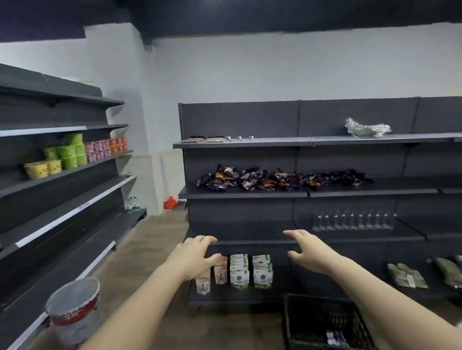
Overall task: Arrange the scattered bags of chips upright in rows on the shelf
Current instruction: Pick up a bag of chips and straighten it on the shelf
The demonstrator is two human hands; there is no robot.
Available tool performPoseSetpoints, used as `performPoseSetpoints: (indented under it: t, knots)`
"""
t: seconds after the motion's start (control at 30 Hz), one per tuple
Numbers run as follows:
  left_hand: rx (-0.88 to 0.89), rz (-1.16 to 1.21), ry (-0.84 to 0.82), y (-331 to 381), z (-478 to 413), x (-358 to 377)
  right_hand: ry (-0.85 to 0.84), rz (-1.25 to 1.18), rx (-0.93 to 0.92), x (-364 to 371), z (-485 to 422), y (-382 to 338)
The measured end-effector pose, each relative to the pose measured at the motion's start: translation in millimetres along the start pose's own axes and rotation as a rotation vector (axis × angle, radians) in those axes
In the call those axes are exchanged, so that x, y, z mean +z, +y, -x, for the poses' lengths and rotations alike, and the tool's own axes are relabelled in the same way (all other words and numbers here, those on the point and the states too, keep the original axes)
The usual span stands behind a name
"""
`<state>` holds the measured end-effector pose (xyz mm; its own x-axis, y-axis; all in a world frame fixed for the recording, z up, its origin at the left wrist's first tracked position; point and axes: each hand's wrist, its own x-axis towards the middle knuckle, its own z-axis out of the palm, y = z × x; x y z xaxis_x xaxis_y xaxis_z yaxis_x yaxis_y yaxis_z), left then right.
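Head view: both arms stretched forward, left hand (195, 257) and right hand (310, 253) with grip open and empty, fingers spread, well short of the goods

Dark glossy bags of chips (281, 179) strewn flat and overlapping along the second-from-top dark grey metal shelf (241, 195) of the facing rack, from its left end to past the middle; none upright

Step in hand, by the look of it: closing in for a first pick

To do it well:
- step nearer before reaching, since that shelf sits above and beyond both hands
- start at the left end, lift one bag at a time off the heap, pinch near the top seam, not the air-filled belly
- stand it on its bottom seam against the back panel, label outward
- steady the standing bag with one hand while placing its neighbour touching it
- fill a back row, then a front row

Risk: slippery puffed bags toppling like dominoes or sliding off the front lip
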<state>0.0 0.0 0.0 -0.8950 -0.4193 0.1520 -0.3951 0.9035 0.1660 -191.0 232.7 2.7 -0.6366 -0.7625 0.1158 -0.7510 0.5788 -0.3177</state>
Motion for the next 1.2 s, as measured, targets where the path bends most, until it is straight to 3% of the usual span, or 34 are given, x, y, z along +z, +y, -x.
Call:
performPoseSetpoints:
  t: [0.23,0.63,0.9,1.2]
  knots:
    - [-0.038,0.041,0.007,-61.5,-66.1,12.8,-0.143,0.032,0.083,37.0,-87.7,-34.0]
    - [-0.014,0.092,0.012,-192.3,-205.4,-29.6,-0.087,-0.145,-0.009,90.4,-278.7,-147.8]
    - [-0.050,0.114,-0.080,-263.7,-287.2,26.4,-0.167,-0.091,0.060,136.2,-387.6,-127.3]
    - [-0.093,0.137,-0.057,-322.6,-457.7,33.5,-0.168,-0.056,0.052,142.2,-570.8,-74.7]
